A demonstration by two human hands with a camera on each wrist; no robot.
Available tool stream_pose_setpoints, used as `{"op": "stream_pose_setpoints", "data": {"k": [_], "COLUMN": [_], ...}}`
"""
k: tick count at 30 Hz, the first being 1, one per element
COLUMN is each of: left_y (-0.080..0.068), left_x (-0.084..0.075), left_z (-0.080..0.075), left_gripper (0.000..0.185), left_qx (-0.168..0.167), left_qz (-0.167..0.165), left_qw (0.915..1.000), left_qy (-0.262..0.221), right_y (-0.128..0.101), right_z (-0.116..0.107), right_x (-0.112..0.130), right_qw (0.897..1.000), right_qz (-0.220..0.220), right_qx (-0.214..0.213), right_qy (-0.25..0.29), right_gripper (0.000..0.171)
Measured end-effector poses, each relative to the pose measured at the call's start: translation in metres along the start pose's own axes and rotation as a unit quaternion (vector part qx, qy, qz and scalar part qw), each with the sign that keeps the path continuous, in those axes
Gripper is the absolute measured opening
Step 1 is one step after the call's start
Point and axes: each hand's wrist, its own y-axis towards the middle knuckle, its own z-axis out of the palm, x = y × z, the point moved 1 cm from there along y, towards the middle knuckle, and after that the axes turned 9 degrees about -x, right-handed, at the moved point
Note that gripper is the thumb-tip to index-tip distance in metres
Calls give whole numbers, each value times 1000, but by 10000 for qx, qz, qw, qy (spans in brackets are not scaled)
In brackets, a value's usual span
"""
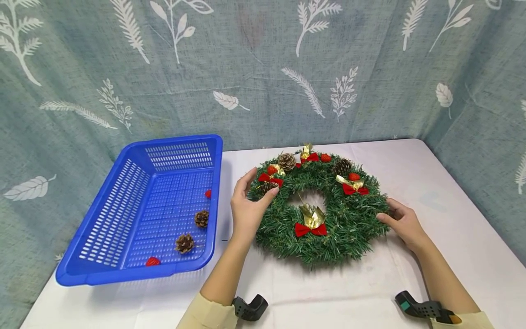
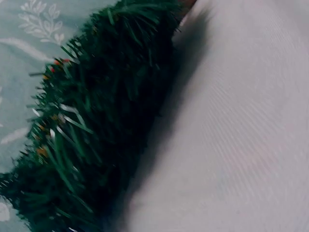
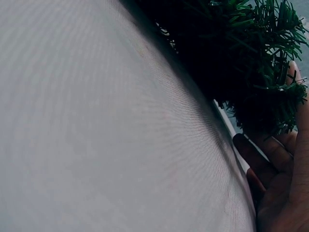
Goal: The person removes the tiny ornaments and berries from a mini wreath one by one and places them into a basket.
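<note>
A green wreath (image 1: 312, 246) lies on the white-covered table, decorated with red bows with gold ribbon (image 1: 311, 228), pine cones (image 1: 286, 161) and red berry-like pieces (image 1: 354, 176). My left hand (image 1: 248, 208) grips its left edge, thumb over the top beside a pine cone and fingers along the outer side. At the opposite edge my right hand (image 1: 404, 224) holds the wreath with the thumb above. In the right wrist view, fingers (image 3: 275, 154) curl under the green tips. The left wrist view shows mostly the wreath's side (image 2: 111, 82); that hand is almost wholly hidden there.
To the left stands a blue plastic basket (image 1: 213, 183) holding pine cones (image 1: 185, 243) and red pieces (image 1: 153, 261). A grey-green curtain (image 1: 255, 114) with white leaf prints hangs behind the table (image 1: 312, 297).
</note>
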Motion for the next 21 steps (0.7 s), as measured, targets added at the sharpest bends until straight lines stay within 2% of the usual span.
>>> {"op": "stream_pose_setpoints", "data": {"k": [11, 21], "left_y": [6, 8], "left_x": [19, 33], "left_z": [6, 7], "left_gripper": [70, 75], "left_qx": [149, 442], "left_qz": [-134, -553], "left_qw": [9996, 9961], "left_qy": [216, 530], "right_y": [0, -1], "right_z": [0, 0], "right_x": [-1, 1], "right_qw": [9999, 9999], "right_qz": [-90, -94], "right_qx": [-69, -63], "right_qy": [29, -11], "right_gripper": [66, 65]}}
